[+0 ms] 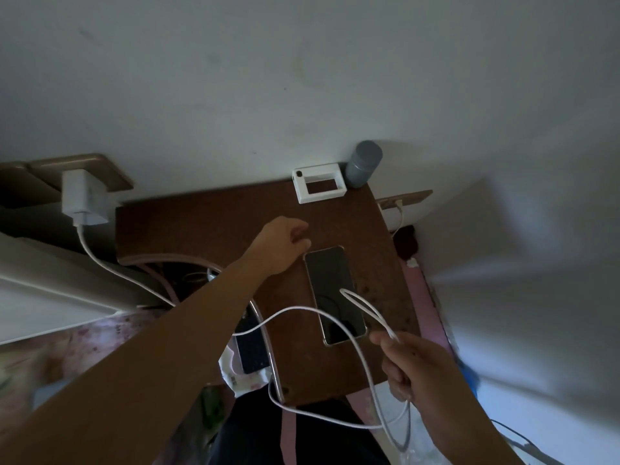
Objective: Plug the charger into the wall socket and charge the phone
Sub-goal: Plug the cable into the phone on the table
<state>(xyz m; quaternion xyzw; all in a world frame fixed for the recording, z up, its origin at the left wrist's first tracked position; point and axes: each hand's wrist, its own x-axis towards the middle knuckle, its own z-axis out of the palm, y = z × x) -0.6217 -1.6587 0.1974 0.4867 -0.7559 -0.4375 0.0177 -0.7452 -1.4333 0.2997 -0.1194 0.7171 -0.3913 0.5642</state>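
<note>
A white charger (pixel 85 199) sits plugged into a gold wall socket (pixel 100 171) at the left. Its white cable (pixel 295 310) runs down, loops over the brown table (pixel 188 226) and across a dark phone (pixel 335 293) lying face up. My right hand (pixel 409 367) pinches the cable near its free end, just right of the phone's near end. My left hand (pixel 285 245) reaches across the table, fingers curled, touching the phone's far left corner. Whether it grips the phone is unclear.
A white rectangular frame-like device (pixel 318 182) and a grey cylinder (pixel 364 162) stand at the table's far edge by the wall. A second gold socket (pixel 406 198) with a cord is at the right. Another dark phone (pixel 251 350) lies below the table's left edge.
</note>
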